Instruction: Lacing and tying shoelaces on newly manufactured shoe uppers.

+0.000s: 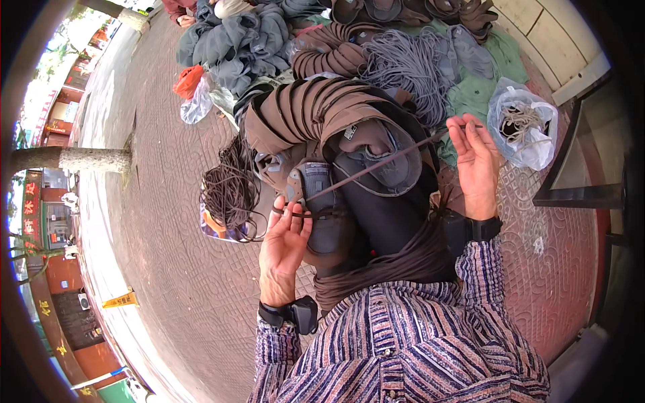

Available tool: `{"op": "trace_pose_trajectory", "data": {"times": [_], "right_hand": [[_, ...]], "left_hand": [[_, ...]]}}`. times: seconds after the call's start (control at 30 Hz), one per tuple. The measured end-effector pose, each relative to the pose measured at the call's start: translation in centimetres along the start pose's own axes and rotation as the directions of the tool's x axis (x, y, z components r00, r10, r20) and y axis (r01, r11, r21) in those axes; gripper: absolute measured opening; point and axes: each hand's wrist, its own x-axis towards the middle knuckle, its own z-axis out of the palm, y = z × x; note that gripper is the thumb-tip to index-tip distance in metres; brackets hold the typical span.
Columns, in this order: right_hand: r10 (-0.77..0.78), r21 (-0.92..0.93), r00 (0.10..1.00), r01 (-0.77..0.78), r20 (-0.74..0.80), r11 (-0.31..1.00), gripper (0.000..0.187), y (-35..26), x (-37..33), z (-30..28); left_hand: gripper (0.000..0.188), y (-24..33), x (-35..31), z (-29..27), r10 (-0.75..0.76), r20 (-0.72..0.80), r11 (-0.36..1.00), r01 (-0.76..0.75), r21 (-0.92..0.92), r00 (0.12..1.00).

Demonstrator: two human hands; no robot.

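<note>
A thin brown shoelace (368, 170) is stretched taut between my two hands, slanting up to the right. My left hand (285, 235) pinches its lower end, with a loop around the fingers. The other end is held between the thumb and fingers of my right hand (476, 158). Under the lace, on my lap, lies a brown and dark shoe upper (316, 180) with a label on its tongue. Just beyond it curves a nested stack of brown shoe uppers (302, 111). A bundle of brown laces (396, 265) is draped across my lap.
A tangle of brown laces (230, 185) lies on the paving at left. Grey cords (410, 67), dark grey uppers (235, 47) and a green cloth (494, 74) are heaped ahead. At right are a plastic bag of cord (524, 124) and a dark frame (571, 196). Another person's hand (186, 21) shows far off.
</note>
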Motion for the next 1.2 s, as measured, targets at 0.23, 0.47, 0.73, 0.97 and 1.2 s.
{"op": "trace_pose_trajectory", "data": {"times": [0.23, 0.47, 0.73, 0.97, 1.2], "right_hand": [[-0.094, -0.036, 0.994, 0.096, 0.057, 0.995, 0.020, -0.6, 1.1, 1.6], [-0.481, -0.094, 0.834, 0.474, -0.272, 0.875, 0.022, -6.6, 5.6, -8.1], [-0.568, -0.391, 0.822, 0.509, -0.044, 0.767, 0.020, -9.2, 2.3, -5.0], [-0.310, -0.577, 0.946, 0.200, -0.098, 0.792, 0.017, -9.8, -0.7, -7.3], [-0.208, 0.206, 0.832, 0.115, 0.515, 0.972, 0.011, -12.1, -5.7, 0.9]], "left_hand": [[0.034, 1.0, 0.1, -2.1, -0.050, -0.083, 0.989, 0.061, 0.136, 0.995], [0.027, 0.6, -0.6, 1.8, 0.099, -0.165, 0.870, -0.004, 0.493, 0.981], [0.030, 2.8, 5.7, 1.1, -0.133, 0.772, -0.475, -0.724, 0.501, 0.622], [0.023, 0.8, 6.1, 3.1, 0.001, 0.682, -0.334, -0.642, 0.690, 0.732], [0.027, -1.4, 8.5, 4.4, 0.000, 0.353, -0.632, -0.273, 0.725, 0.936]]}}
